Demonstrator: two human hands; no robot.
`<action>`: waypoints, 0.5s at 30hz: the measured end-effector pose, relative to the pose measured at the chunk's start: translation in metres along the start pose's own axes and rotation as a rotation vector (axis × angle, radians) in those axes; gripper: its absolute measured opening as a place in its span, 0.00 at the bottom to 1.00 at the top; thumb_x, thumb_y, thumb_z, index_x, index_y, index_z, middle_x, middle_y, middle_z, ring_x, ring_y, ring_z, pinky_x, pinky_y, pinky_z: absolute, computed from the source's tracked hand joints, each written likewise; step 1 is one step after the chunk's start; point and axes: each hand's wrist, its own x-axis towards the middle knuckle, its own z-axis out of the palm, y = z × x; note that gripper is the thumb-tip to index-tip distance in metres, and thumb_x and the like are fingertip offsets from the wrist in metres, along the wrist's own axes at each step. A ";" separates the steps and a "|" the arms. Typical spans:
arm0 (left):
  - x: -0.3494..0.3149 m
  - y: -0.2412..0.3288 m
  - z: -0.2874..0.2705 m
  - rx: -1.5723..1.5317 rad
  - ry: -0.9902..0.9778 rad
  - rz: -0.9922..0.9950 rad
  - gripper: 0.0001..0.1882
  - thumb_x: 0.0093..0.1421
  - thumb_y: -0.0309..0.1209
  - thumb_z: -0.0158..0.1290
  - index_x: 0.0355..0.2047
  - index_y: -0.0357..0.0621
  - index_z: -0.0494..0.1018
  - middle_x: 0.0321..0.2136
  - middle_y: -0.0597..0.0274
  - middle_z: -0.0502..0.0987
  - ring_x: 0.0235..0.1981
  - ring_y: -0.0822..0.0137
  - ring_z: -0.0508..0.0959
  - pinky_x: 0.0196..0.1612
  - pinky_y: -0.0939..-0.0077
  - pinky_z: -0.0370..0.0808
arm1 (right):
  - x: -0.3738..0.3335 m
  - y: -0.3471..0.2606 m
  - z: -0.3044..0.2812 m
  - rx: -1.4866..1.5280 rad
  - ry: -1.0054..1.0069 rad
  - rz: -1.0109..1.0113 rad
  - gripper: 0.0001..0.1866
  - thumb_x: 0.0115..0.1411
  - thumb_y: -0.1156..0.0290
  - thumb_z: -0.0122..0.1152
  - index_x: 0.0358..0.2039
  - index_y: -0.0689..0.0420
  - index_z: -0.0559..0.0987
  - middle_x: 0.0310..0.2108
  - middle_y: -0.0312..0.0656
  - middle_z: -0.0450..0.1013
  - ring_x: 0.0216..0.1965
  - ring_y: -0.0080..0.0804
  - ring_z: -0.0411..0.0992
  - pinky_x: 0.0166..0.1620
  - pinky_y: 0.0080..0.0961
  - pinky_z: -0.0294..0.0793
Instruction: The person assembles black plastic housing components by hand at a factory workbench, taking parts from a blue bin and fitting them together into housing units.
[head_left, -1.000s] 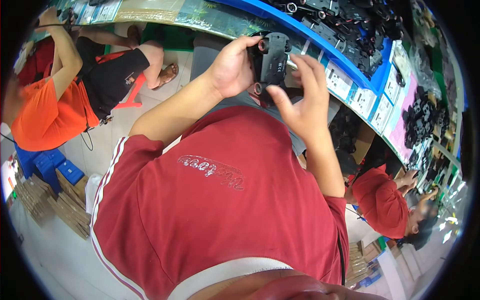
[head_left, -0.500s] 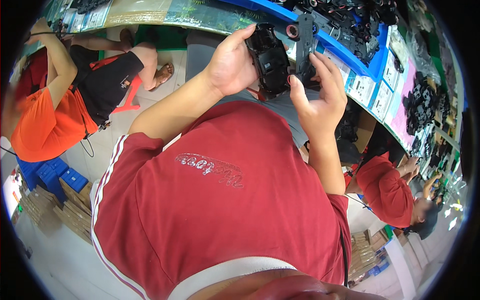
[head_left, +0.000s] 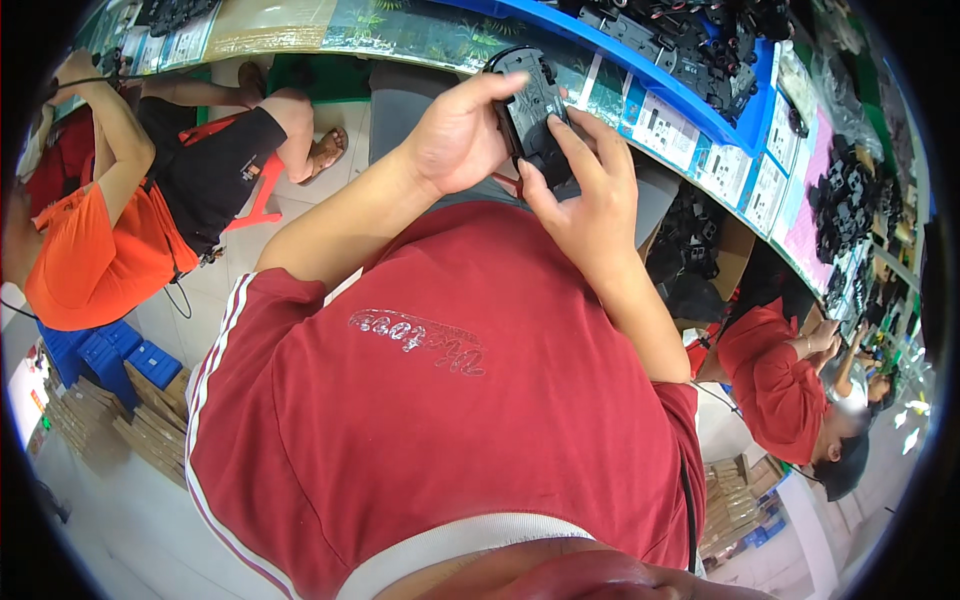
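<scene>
A black toy car body shell (head_left: 503,112) lies upside down in my left hand (head_left: 458,140), whose fingers pass behind it while the thumb presses on its upper face. The dark toy car chassis (head_left: 540,108) sits in the open underside of the shell; whether it is fully seated I cannot tell. My right hand (head_left: 592,200) grips the chassis from the right, fingertips on its face and thumb at its near end. Both hands are above my lap, just short of the table edge.
A blue tray (head_left: 690,105) heaped with black chassis parts stands on the table (head_left: 420,35). Printed sheets (head_left: 665,128) lie under its surface. More black parts (head_left: 843,205) are piled at the right. One person (head_left: 110,240) sits at left, another (head_left: 775,380) at right.
My right hand has moved left and brought the chassis from beside the shell into its underside. The left hand's thumb has shifted from the shell's edge onto the joined parts.
</scene>
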 end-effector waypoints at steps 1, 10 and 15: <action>-0.001 0.000 0.000 0.062 -0.041 0.012 0.22 0.68 0.34 0.46 0.59 0.40 0.64 0.53 0.52 0.74 0.55 0.59 0.73 0.62 0.61 0.68 | 0.001 0.002 0.001 0.001 0.001 0.001 0.26 0.43 0.69 0.74 0.45 0.62 0.80 0.50 0.49 0.72 0.39 0.42 0.72 0.43 0.33 0.75; -0.005 -0.027 -0.007 0.010 0.022 0.026 0.24 0.67 0.27 0.48 0.63 0.48 0.58 0.52 0.60 0.70 0.53 0.63 0.73 0.54 0.64 0.75 | 0.001 0.002 0.001 -0.089 -0.102 -0.019 0.33 0.44 0.66 0.77 0.52 0.59 0.78 0.55 0.52 0.68 0.47 0.48 0.70 0.48 0.37 0.74; -0.001 -0.021 -0.003 0.047 0.065 0.125 0.22 0.68 0.27 0.43 0.62 0.41 0.58 0.56 0.50 0.71 0.57 0.56 0.73 0.61 0.57 0.71 | -0.003 0.005 0.001 -0.003 -0.028 -0.028 0.37 0.43 0.68 0.78 0.54 0.65 0.74 0.55 0.52 0.68 0.48 0.51 0.69 0.51 0.38 0.72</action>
